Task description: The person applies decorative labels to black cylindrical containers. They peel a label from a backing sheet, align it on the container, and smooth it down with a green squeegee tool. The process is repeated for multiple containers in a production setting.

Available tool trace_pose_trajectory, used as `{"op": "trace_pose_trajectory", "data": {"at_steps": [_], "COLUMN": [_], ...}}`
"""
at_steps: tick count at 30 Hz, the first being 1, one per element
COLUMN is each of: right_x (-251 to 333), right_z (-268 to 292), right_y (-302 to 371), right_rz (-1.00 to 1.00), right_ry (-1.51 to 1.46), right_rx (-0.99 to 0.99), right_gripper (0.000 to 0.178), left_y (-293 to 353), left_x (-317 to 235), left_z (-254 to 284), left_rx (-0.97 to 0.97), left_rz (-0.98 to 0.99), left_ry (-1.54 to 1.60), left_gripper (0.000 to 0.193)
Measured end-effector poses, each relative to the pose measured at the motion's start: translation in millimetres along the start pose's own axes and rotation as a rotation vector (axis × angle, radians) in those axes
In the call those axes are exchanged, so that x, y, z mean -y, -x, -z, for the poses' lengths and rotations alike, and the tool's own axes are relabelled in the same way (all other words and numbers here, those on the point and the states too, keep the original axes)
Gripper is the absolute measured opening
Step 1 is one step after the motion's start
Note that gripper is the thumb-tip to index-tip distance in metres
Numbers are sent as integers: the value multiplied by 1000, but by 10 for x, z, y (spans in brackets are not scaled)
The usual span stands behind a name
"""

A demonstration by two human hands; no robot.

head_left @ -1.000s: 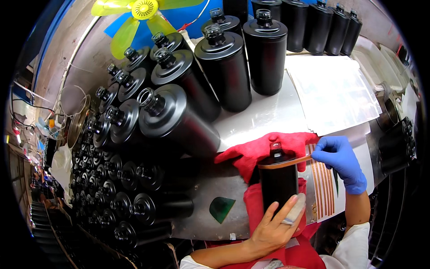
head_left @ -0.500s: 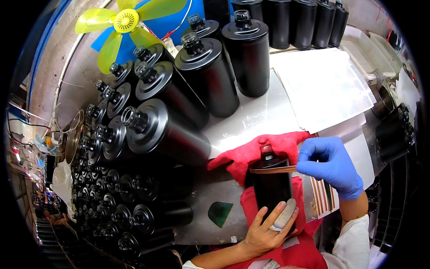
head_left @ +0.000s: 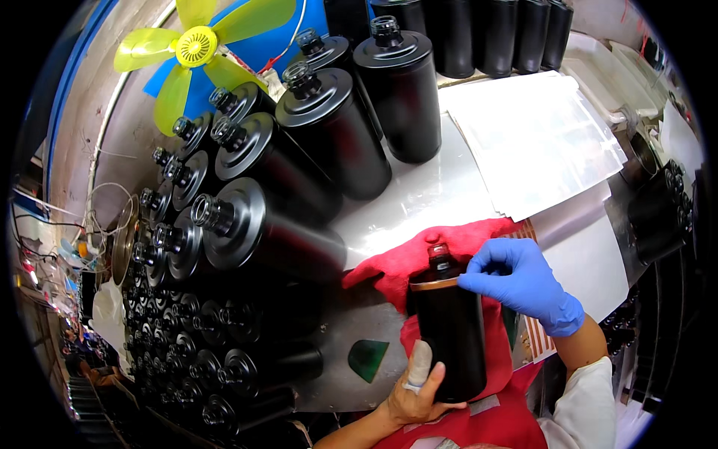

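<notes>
A black bottle [head_left: 450,337] with a glass neck is tilted in front of me, over a red cloth [head_left: 378,268]. My left hand [head_left: 420,393], a pale cover on one finger, is closed round its lower end. My right hand [head_left: 523,284], in a blue glove, pinches one end of a thin copper-brown strip [head_left: 435,283]. That strip lies across the bottle's upper edge, just below the shoulder. More striped strips [head_left: 537,337] lie on a sheet beside the bottle, partly behind my right hand. A dark green scraper-like piece [head_left: 367,360] rests on the table to the left.
Large black bottles [head_left: 329,135] stand at the back left, with many smaller-looking ones [head_left: 224,374] below them. White sheets [head_left: 538,142] lie at the right back. A yellow-green fan [head_left: 196,46] is at the far left, and white trays [head_left: 594,78] sit at the far right.
The strip has come down from a slant to lie along the bottle's upper edge. My left hand has shifted from the bottle's front to its lower left side.
</notes>
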State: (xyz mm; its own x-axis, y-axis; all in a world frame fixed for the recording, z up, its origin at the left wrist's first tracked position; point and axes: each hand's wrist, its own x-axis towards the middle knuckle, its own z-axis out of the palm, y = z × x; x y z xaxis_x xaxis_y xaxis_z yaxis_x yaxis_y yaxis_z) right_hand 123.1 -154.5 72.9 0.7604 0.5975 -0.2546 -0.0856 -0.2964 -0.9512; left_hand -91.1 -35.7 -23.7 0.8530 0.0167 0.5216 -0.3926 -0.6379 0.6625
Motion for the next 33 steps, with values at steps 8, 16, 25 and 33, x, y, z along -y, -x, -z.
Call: {"op": "trace_pose_trajectory", "data": {"at_steps": [8,16,25,33], "right_x": [230,36,-32,-101], "right_z": [3,134,89,130], "right_y": [125,54,-33,-41], "right_rz": [109,-50,-101,-108], "right_ry": [104,27,20,-43], "right_rx": [41,-27,-8,-6], "right_gripper": [13,14,16,15], "left_y": [-186,-229,-224,-204], "left_x": [-81,-93,-197,-164], "left_z": [10,-22,14,-74], "left_rx": [-34,-58,-59,67], "left_rz": [-4,-14,51,-113], "left_ry": [-60,-81,-75,-322], "left_gripper": [78,71,70,42]}}
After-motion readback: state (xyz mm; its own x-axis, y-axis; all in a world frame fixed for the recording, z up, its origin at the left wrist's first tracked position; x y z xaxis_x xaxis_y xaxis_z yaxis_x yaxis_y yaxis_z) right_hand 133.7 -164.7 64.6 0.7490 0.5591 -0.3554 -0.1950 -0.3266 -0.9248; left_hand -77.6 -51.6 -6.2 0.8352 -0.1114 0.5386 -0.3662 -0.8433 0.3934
